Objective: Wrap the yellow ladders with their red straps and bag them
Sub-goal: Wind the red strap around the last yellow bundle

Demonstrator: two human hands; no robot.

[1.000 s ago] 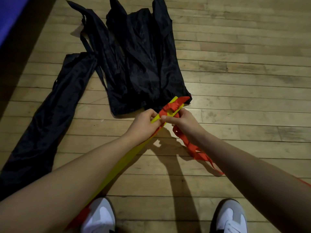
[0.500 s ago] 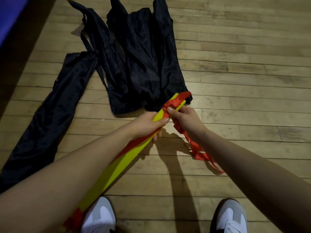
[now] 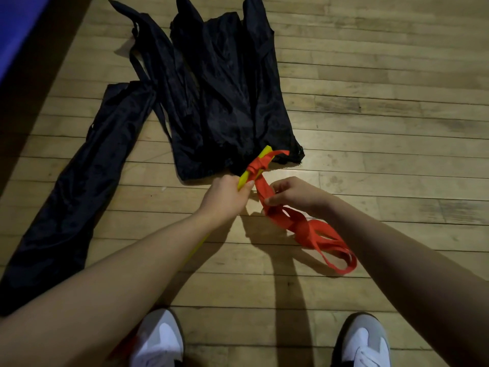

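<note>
My left hand point(image 3: 227, 197) grips a bundle of yellow ladder slats point(image 3: 264, 155) just below its far end, and my forearm hides most of its length. A red strap point(image 3: 304, 226) is knotted round that end, and the yellow tip pokes out past the knot. My right hand point(image 3: 293, 193) pinches the strap a little below the knot. The rest of the strap hangs in loose loops down to the floor on the right. Black carry bags point(image 3: 227, 102) lie flat on the floor just beyond the slats' tip.
A long narrow black bag point(image 3: 79, 186) stretches along the wooden floor point(image 3: 383, 115) on the left. A blue mat point(image 3: 18, 25) borders the top left corner. My two white shoes, the left shoe point(image 3: 158, 340) and the right shoe point(image 3: 365, 343), stand at the bottom edge.
My right hand has slid away from the knot, down along the strap to the right. More of the loose red loops show beside it. The left hand keeps its grip.
</note>
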